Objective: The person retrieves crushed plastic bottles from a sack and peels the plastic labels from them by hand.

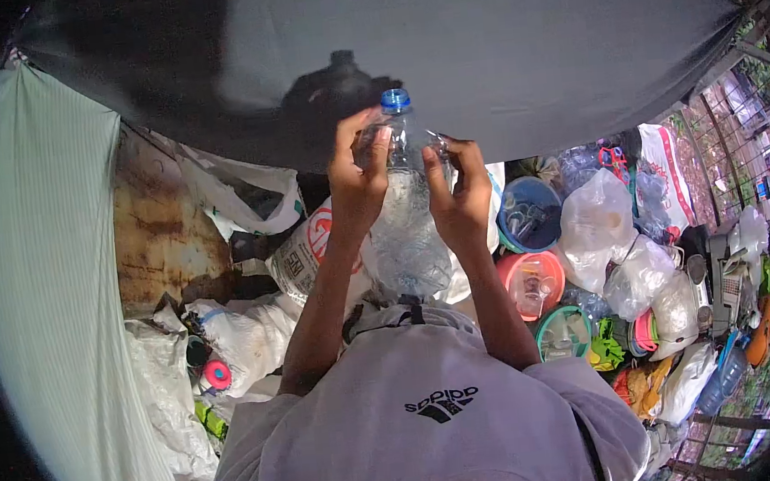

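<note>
In front of my chest a clear plastic bottle (407, 151) points away from me, with a blue cap or ring (396, 101) at its neck. My left hand (362, 171) is closed on the bottle's left side, thumb and fingers bent around it just below the neck. On the other side, my right hand (461, 183) has its thumb and fingers pinched together. A thin clear film or edge shows near those right fingertips; whether it belongs to the bottle I cannot tell. Crinkled clear plastic (408, 238) extends below, between my forearms.
A dark grey cloth (524, 54) hangs ahead, and a pale sheet (51, 297) on the left. To the right are a blue bucket (515, 240), a red tub (554, 267), a green tub (545, 338), and several filled plastic bags (596, 222). White sacks (238, 345) lie at left.
</note>
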The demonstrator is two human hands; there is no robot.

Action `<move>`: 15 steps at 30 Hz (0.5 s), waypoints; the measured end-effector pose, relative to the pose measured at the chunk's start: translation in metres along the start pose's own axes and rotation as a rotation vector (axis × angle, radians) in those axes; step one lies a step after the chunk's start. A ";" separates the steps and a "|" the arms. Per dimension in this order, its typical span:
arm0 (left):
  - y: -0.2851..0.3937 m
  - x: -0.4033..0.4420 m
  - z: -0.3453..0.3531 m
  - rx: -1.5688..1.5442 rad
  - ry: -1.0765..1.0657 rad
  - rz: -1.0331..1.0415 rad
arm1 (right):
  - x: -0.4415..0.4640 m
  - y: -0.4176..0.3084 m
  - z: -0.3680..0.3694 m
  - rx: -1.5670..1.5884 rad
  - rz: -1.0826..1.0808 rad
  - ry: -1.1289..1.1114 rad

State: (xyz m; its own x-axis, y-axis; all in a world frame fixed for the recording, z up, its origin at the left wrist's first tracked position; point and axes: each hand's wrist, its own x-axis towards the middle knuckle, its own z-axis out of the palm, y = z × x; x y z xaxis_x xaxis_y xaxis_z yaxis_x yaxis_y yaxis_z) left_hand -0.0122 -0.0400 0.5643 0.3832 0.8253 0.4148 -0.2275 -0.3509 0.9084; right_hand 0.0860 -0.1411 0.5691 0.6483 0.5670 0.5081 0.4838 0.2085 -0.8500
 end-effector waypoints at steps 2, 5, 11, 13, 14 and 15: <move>0.008 0.000 -0.001 0.015 -0.037 -0.007 | 0.001 0.002 -0.002 0.036 0.077 -0.013; 0.012 -0.002 0.000 0.086 -0.084 0.062 | 0.005 0.002 -0.005 0.025 0.129 -0.039; 0.019 -0.005 -0.002 0.043 -0.145 -0.149 | 0.010 0.005 -0.009 0.078 0.143 -0.106; 0.020 -0.005 -0.001 0.020 -0.131 -0.114 | 0.012 0.008 -0.008 0.123 0.134 -0.069; 0.020 -0.004 0.000 0.008 -0.125 -0.096 | 0.013 0.007 -0.008 0.106 0.116 -0.064; 0.021 -0.004 0.000 0.007 -0.102 -0.095 | 0.014 0.004 -0.007 0.089 0.096 -0.058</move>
State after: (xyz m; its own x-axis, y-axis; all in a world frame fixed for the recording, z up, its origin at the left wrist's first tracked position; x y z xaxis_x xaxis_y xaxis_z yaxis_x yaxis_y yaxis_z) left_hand -0.0185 -0.0505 0.5815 0.4920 0.8058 0.3297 -0.1795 -0.2767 0.9440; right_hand 0.1012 -0.1382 0.5734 0.6527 0.6324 0.4171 0.3657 0.2192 -0.9046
